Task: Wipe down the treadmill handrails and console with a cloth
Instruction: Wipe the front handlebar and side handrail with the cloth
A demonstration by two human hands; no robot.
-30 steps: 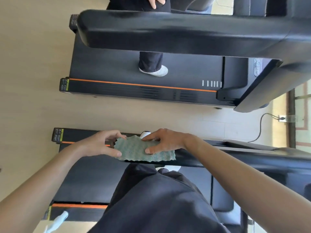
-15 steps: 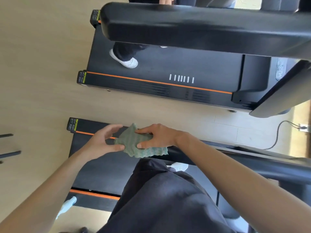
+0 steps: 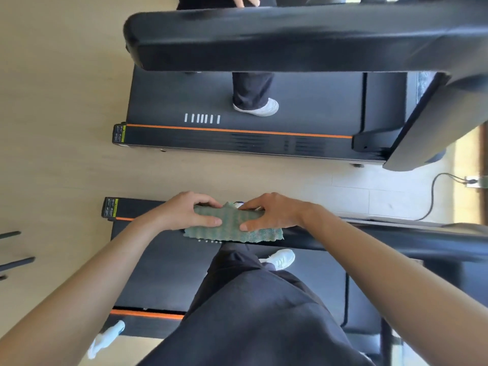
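**My cloth is flat on the rail again**

My left hand (image 3: 182, 211) is at the left end of the cloth (image 3: 232, 232). Its fingers (image 3: 208, 204) curl over the far edge, and the thumb pushes on the near side, so it pinches the cloth.

The green cloth sits in the middle, between my two hands. A moment ago it was bunched up with one corner poking up. Now it is pulled out long and flat, and it hangs over the end of the black handrail (image 3: 297, 241). Its wavy edge droops down on my side.

My right hand (image 3: 274, 212) holds the right end in the same way, with curled fingers on top and the thumb in front. My two thumbs are close to each other but do not touch.

Further right, the handrail runs on under my arm (that part has no cloth on it yet).

I think I was only fixing the cloth, and now it is ready for rubbing. The wiping looks like it is just starting, since most of the rail is to the right. I cannot see the console clearly from here.
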